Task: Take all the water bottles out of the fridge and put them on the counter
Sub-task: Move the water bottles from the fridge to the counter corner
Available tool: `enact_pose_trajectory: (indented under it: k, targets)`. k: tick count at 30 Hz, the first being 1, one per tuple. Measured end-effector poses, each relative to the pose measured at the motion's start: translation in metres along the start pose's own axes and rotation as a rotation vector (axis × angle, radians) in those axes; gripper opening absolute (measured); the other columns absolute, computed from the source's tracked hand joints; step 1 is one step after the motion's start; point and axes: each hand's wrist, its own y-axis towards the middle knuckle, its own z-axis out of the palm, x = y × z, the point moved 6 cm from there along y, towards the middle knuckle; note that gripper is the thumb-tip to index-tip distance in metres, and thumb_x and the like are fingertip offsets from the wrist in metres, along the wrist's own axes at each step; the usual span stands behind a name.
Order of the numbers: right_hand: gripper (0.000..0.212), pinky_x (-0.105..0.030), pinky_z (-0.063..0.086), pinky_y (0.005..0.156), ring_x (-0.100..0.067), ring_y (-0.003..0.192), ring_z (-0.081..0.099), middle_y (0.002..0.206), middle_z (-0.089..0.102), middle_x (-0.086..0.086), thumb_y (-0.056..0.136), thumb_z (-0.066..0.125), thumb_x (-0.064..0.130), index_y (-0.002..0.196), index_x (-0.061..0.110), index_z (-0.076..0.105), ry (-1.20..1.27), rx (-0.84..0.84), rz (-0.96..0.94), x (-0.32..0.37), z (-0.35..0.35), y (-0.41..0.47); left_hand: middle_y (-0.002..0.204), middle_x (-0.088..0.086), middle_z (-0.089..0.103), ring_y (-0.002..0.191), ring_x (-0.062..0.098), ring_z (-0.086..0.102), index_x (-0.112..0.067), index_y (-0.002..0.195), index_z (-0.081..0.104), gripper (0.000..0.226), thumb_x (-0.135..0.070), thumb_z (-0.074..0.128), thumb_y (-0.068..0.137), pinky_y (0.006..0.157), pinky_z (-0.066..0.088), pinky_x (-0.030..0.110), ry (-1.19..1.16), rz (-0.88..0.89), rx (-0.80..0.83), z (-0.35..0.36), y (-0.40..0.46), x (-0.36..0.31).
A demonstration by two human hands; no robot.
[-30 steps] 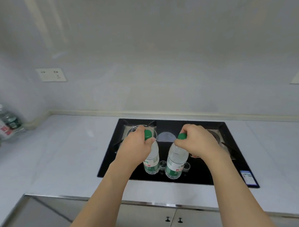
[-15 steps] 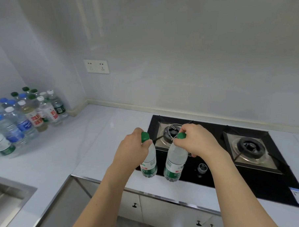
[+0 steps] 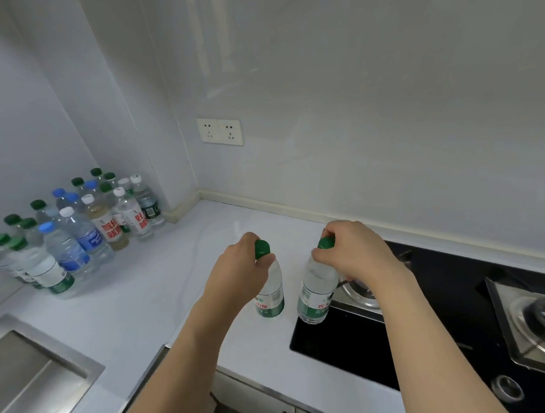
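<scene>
The left hand [image 3: 236, 275] is pinching one bottle [image 3: 270, 295] by the neck; the right hand [image 3: 349, 253] is pinching another [image 3: 315, 293] likewise, evidently for easy carrying. Both are hanging over the counter [image 3: 162, 292], seemingly heading for the cluster [image 3: 78, 227] in the corner.

Bottle cluster [image 3: 78, 233] left of sink [image 3: 31, 373], hob [image 3: 442, 323] right.

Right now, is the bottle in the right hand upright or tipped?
Slightly tipped: right hand holds the bottle by its neck, base angled left.
</scene>
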Motion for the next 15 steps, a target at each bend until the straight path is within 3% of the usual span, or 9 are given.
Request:
enact_pose_trajectory:
  k: [7, 15]
  targets:
    - [0.022, -0.026, 0.047, 0.057, -0.015, 0.059, 0.058, 0.082, 0.062, 0.004, 0.076, 0.063, 0.039, 0.088, 0.020, 0.060, -0.053, 0.038, -0.046, 0.040, 0.020, 0.071, 0.088, 0.002, 0.061, 0.077, 0.022, 0.057, -0.018, 0.104, 0.049, 0.021, -0.036, 0.053, 0.094, 0.064, 0.047, 0.034, -0.041, -0.044, -0.069, -0.021, 0.057, 0.030]
    - [0.019, -0.024, 0.045, 0.055, -0.016, 0.051, 0.064, 0.079, 0.063, 0.006, 0.076, 0.060, 0.039, 0.085, 0.023, 0.057, -0.055, 0.077, -0.020, 0.102, 0.068, 0.139, 0.088, 0.002, 0.062, 0.077, 0.022, 0.058, -0.018, 0.105, 0.050, 0.023, -0.038, 0.054, 0.093, 0.066, 0.049, 0.036, -0.032, -0.045, -0.045, -0.042, 0.121, 0.106]
